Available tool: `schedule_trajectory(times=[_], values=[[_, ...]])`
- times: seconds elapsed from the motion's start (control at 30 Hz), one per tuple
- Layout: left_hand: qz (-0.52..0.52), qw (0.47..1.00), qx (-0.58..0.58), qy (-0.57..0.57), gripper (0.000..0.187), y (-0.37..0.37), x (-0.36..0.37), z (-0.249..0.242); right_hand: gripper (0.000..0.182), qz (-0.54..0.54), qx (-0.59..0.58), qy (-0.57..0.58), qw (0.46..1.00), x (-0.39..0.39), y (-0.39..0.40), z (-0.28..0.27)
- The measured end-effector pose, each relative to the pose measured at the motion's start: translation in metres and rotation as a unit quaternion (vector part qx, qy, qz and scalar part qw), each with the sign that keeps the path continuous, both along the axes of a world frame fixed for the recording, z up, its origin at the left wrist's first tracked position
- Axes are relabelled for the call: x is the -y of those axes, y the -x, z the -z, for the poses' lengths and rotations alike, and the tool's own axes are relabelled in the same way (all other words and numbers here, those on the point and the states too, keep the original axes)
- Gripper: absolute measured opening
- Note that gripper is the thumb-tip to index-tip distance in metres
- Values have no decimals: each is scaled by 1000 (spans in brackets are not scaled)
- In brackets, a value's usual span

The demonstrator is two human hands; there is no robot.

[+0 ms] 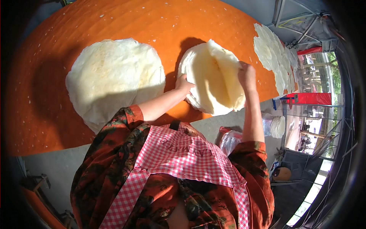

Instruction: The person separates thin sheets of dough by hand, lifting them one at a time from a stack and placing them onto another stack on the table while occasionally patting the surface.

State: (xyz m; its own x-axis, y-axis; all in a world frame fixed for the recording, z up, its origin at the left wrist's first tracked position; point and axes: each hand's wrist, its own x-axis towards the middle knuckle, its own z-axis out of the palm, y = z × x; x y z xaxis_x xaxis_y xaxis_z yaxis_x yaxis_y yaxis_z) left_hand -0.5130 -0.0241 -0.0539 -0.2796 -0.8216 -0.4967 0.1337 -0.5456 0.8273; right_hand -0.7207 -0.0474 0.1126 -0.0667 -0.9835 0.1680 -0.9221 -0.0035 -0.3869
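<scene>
A stack of thin round flatbreads (207, 84) lies on the orange cloth before me, its right part lifted into a raised fold. My right hand (247, 76) is closed at the right edge of that raised flatbread, fingertips partly hidden. At the stack's left edge my left hand (185, 84) grips the rim, with the thumb over the top and the other fingers mostly out of sight. Left of it lies a larger pile of flatbreads (114, 72), pale with light brown patches, partly in shadow. Neither hand touches this pile.
An orange covered table (152, 19) spreads ahead, dotted with white flakes. More flatbreads (268, 51) overlap at its far right. Below the table's near edge, at right, are a bagged stack of round pieces (273, 125) and a clear plastic bag (230, 141).
</scene>
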Motion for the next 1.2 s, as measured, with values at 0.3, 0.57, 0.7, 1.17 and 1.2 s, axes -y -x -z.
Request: schedule_trajectory(times=[0.3,0.57,0.7,1.17,1.2], values=[[-55,992,-108,-38,40,12,2,23,38,-67,-150,-44,985,-76,-101,106],[-19,987,-133,-91,31,-5,-2,-25,42,-80,-92,2,993,-86,-109,88],[-5,991,-120,-51,19,5,3,-10,33,-6,-91,-66,994,-72,-79,114],[-36,985,-160,-59,29,0,9,17,38,-141,-104,-122,977,-81,-107,87],[-11,991,-118,-58,30,-2,12,15,40,-103,-81,-69,989,-86,-97,90]])
